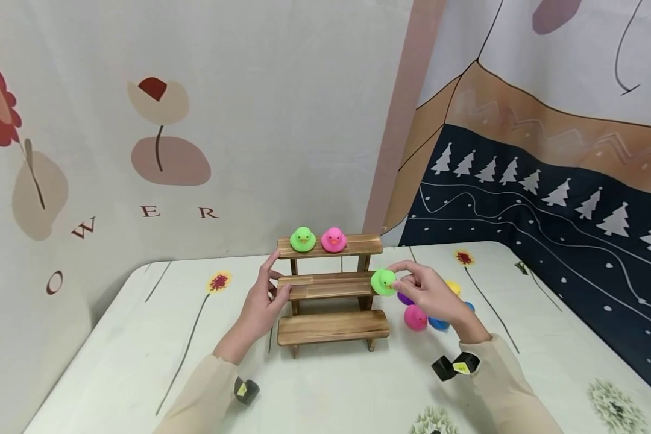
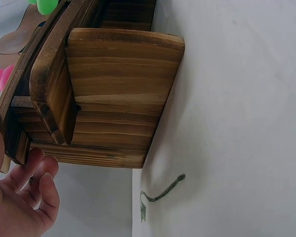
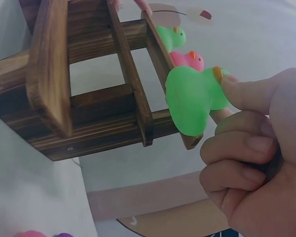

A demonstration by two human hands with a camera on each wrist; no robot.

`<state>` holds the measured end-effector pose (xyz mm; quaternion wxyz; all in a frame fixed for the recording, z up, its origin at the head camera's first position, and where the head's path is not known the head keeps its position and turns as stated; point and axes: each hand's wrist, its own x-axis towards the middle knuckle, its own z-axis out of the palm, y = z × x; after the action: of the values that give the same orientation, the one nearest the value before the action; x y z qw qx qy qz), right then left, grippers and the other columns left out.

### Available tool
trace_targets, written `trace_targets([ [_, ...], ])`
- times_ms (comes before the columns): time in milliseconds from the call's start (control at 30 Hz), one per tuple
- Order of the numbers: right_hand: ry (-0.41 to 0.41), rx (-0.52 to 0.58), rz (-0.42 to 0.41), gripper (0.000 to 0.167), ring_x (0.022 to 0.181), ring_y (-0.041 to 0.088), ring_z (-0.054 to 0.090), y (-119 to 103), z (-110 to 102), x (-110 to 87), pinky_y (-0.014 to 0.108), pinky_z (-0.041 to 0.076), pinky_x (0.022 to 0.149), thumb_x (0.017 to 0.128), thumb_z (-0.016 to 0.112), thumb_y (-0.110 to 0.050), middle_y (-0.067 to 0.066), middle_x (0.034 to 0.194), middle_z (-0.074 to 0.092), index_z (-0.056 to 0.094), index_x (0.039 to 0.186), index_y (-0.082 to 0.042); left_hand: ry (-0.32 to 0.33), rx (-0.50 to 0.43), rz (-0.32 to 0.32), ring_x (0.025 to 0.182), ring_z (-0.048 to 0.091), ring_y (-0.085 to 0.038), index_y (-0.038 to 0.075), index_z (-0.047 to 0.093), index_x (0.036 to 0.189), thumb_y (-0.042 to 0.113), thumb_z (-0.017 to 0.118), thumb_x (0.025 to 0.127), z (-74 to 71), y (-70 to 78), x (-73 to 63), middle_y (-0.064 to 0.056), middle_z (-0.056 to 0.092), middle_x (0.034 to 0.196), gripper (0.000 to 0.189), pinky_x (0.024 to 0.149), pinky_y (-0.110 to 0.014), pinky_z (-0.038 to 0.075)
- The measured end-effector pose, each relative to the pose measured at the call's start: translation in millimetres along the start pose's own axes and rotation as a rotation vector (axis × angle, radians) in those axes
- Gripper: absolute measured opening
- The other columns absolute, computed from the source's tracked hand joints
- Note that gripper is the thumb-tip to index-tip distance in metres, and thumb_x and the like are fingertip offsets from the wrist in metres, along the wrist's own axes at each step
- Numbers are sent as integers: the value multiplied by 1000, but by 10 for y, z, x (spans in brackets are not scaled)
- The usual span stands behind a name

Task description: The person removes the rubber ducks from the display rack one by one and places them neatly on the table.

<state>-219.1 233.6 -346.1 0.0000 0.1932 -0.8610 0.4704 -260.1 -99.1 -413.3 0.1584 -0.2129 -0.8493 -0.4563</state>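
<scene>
There were two green toy ducks (image 1: 302, 239) (image 1: 381, 282), two pink toy ducks (image 1: 333, 240) (image 1: 415, 318), one purple toy (image 1: 404, 298), one yellow toy (image 1: 453, 287), at least one blue toy (image 1: 439, 324), one three-tiered brown wooden stand (image 1: 331, 287) and two hands (image 1: 257, 307) (image 1: 428, 292).

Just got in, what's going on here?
A person's right hand pinches a green duck by the right end of the middle shelf of a wooden stand; whether it touches the shelf is unclear. The left hand holds the stand's left end. Another green duck and a pink duck sit on the top shelf. More colored toys lie right of the stand, partly hidden by the right hand.
</scene>
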Motion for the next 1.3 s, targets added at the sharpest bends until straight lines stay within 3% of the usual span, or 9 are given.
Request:
trace_targets([
  [400, 4, 22, 7, 31, 54, 9, 38, 73, 6, -93, 22, 37, 57, 95, 56, -4, 0, 62, 38, 53, 124, 6, 13, 17, 28, 70, 46, -13, 20, 20, 150, 10, 56, 94, 22, -9, 5, -15, 54, 105, 67, 62, -25, 41],
  [867, -15, 27, 10, 29, 55, 7, 36, 115, -47, -178, 22, 35, 55, 95, 55, -5, -1, 63, 37, 54, 122, 4, 4, 23, 12, 71, 46, -14, 20, 19, 151, 10, 55, 95, 7, -11, 4, -16, 53, 107, 68, 62, -25, 41],
  [1300, -8, 40, 66, 31, 54, 8, 37, 207, -114, -368, 24, 34, 53, 95, 56, -7, -1, 64, 36, 53, 123, 7, 16, 15, 24, 70, 46, -14, 21, 19, 151, 10, 56, 95, 8, -43, 8, -16, 53, 106, 68, 62, -25, 41],
])
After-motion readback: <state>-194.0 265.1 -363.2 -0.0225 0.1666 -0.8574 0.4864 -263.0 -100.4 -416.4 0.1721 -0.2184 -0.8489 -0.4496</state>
